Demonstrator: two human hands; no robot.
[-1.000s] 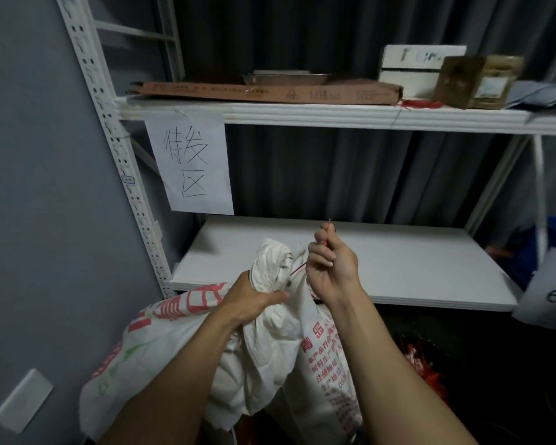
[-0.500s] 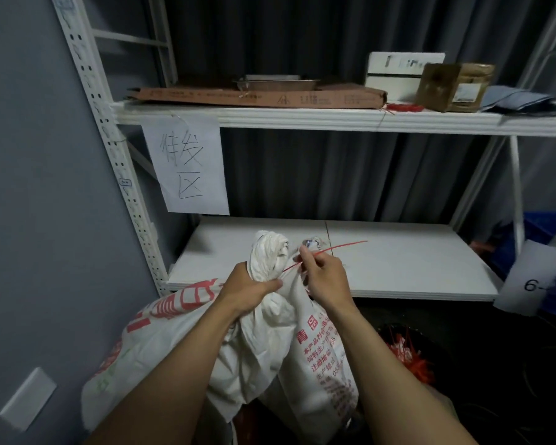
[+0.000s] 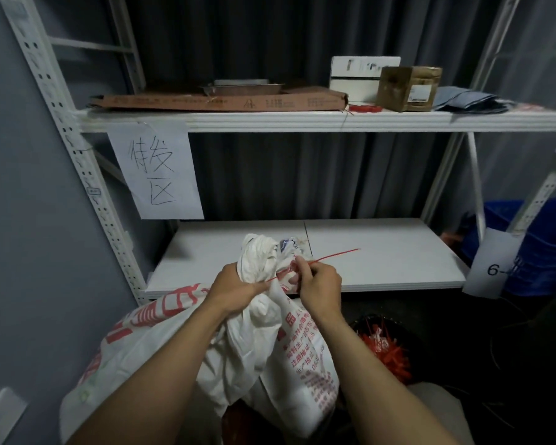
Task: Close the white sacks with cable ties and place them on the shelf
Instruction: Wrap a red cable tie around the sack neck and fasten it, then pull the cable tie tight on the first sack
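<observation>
L hand (image 3: 235, 289) fist clamped round sack (image 3: 264, 342) neck. R hand (image 3: 318, 284) fingers curled, pinching red tie (image 3: 331, 255) at neck; tail sticks out right over shelf (image 3: 382, 252).

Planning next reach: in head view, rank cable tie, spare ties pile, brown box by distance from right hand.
1. cable tie: pinched in right hand.
2. spare ties pile: below, right side.
3. brown box: upper shelf, far right.

- The red cable tie (image 3: 332, 256) has its lower end hidden between the left hand (image 3: 235, 289) and the right hand (image 3: 321, 284).
- The blue crate (image 3: 546, 239) is cut off by the right edge and sits partly behind a paper label (image 3: 491, 264).
</observation>
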